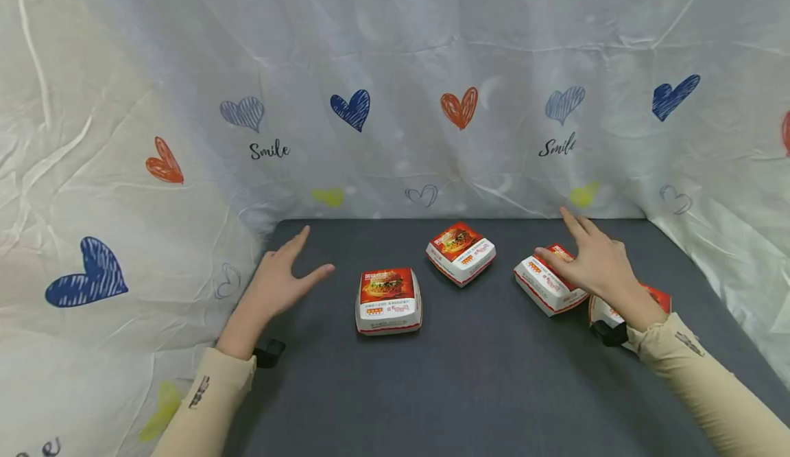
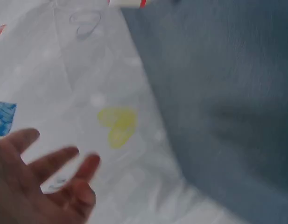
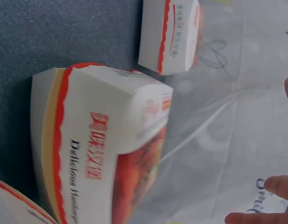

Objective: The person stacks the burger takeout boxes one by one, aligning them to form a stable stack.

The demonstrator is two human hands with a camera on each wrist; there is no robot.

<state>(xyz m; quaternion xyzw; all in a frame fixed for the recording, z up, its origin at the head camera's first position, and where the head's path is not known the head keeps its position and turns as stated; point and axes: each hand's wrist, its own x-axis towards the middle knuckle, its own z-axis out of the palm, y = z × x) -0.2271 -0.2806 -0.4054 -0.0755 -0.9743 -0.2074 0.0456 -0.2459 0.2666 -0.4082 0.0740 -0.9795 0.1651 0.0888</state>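
Note:
My left hand [image 1: 280, 282] hovers over the table's left side, fingers extended and thumb spread, holding nothing. To its right sits a red and white burger box [image 1: 389, 301] with a hamburger picture on its lid. Above a second burger box [image 1: 543, 289] is my right hand [image 1: 595, 261], its fingers stretched out and nothing in its grasp. That hand and wrist partly hide this box and another burger box [image 1: 659, 297] at the far right. In the right wrist view, spread fingertips [image 3: 277, 184] appear at the right edge, apart from the large burger box [image 3: 87, 154].
One more burger box [image 1: 460, 254] lies turned at an angle near the table's back edge. The dark grey table [image 1: 457, 388] is bordered behind and at the sides by a white curtain [image 1: 407, 31] printed with hearts and "Smile".

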